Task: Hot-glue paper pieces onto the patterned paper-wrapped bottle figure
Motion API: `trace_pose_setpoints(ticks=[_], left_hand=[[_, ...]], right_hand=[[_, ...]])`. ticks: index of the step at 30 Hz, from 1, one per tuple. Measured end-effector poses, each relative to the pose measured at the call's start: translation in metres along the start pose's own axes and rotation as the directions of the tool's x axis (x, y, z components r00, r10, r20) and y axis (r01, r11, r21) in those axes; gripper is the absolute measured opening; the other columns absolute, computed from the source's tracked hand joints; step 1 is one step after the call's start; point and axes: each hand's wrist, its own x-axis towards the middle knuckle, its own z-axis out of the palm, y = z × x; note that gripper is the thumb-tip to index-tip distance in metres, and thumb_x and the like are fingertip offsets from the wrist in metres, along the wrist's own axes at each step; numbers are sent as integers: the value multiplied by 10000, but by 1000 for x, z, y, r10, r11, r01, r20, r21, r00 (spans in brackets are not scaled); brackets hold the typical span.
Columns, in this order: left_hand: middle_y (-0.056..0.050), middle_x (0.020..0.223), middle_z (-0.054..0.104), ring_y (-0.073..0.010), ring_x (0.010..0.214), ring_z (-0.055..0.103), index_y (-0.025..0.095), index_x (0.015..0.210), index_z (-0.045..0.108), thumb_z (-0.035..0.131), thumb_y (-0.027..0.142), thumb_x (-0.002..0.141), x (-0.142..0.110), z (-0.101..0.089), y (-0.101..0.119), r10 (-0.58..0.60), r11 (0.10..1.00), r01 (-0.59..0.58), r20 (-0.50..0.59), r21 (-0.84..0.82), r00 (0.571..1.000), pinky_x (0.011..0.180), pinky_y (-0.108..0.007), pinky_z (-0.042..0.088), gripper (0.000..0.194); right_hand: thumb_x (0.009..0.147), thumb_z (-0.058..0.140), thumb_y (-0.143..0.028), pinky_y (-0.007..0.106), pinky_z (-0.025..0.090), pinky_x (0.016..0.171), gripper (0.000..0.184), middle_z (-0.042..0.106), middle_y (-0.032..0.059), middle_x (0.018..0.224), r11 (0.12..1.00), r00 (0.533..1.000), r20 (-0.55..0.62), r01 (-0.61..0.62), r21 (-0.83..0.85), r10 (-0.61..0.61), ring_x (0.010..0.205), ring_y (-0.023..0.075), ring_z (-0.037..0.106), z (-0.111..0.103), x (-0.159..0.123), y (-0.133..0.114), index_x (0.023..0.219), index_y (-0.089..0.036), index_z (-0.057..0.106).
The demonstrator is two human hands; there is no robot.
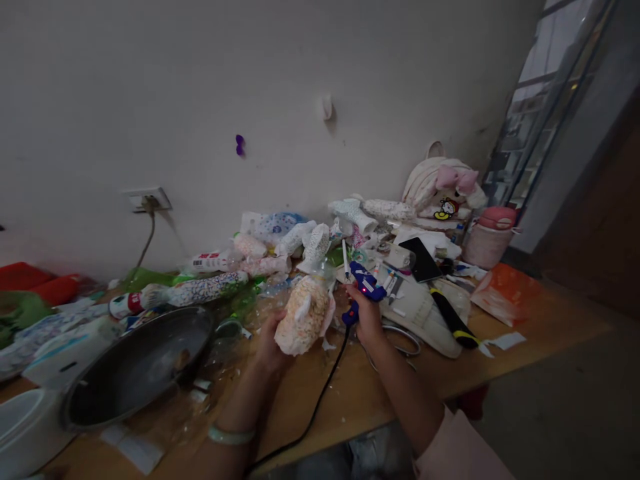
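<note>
Piece in the left hand, glue gun in the right

Far left, a pan (pixel 130 373) is sitting on the table (pixel 370 400), a small brown lump (pixel 181 360) lying in it. It is crowding the left arm's side, so working clear of its rim seems wise.

Next, the left hand (pixel 273 343), its wrist wearing a pale bracelet (pixel 231 435). The hand is cradling the piece (pixel 313 310), a beige, bumpy thing with a white ridge, from the left and below. The thumb side is pressing against it; the other fingers are hiding behind, so their spread cannot be told. The piece is being held up over the table's middle. A steady hold low down would probably serve best, leaving the upper face free.

Just right, a cord (pixel 330 382) is trailing from the gun toward the near edge. Slack there is worth keeping, to avoid a tug on the grip.

Then the blue gun (pixel 363 287), red light glowing, near the piece but apart from it. The right hand (pixel 369 315) is wrapping its fingers around the gun's body; whether the trigger is being squeezed cannot be told. Which way the tip is pointing is unclear too. Since it is likely hot, keeping it off the left fingers matters most.

Far right, a black tablet (pixel 423 259) and a yellow-black tool (pixel 453 320) are lying well away from the piece.
</note>
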Motion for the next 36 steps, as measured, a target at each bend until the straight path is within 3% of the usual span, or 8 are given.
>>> trace_pose_setpoints(ticks=[5, 11, 17, 22, 26, 36], left_hand=[[-101, 733, 736, -240, 684, 693, 154, 760, 702, 434, 236, 773, -6, 11, 1, -93, 994, 95, -48, 45, 995, 698, -360, 540, 281], [-140, 799, 731, -275, 763, 697, 172, 783, 703, 467, 376, 740, -4, 8, 3, -68, 991, 84, -154, 100, 986, 759, -438, 527, 315], [-161, 869, 722, -327, 846, 690, 213, 821, 696, 504, 498, 675, 0, 3, 4, 8, 939, 22, -86, 344, 996, 793, -529, 506, 373], [-161, 877, 735, -334, 832, 691, 230, 772, 706, 572, 496, 617, -1, 8, 3, -20, 963, 58, -143, 264, 990, 749, -526, 524, 335], [-157, 908, 737, -321, 836, 694, 211, 791, 702, 580, 479, 632, -1, 7, 3, -57, 981, 79, -126, 176, 990, 778, -512, 514, 334], [-146, 830, 731, -317, 837, 694, 201, 777, 683, 576, 481, 598, 3, -5, 2, -59, 977, 88, -150, 195, 987, 757, -489, 517, 349]], right_hand=[[458, 778, -300, 210, 435, 569, 256, 655, -51, 657, 997, 997, -5, 72, 37, -72, 608, 100, 561, 0, -1, -4, 636, -204, 621], [520, 761, -309, 225, 424, 573, 228, 683, -25, 744, 991, 991, 37, 131, 0, -131, 634, 113, 562, -2, -1, -5, 646, -200, 605], [506, 763, -291, 271, 468, 698, 244, 667, -31, 726, 988, 983, 97, 153, 14, -154, 726, 156, 602, 0, -3, -3, 684, -208, 619], [485, 775, -254, 275, 464, 747, 236, 641, -57, 680, 993, 989, 85, 120, -5, -119, 705, 143, 587, -1, -2, 1, 669, -217, 631], [473, 787, -257, 278, 456, 739, 248, 637, -54, 676, 993, 991, 67, 116, -26, -115, 694, 143, 579, -4, 1, 7, 668, -208, 641], [504, 777, -300, 278, 445, 711, 228, 628, -43, 669, 980, 986, 101, 145, -139, -131, 682, 148, 570, -8, 3, 13, 655, -208, 633]])
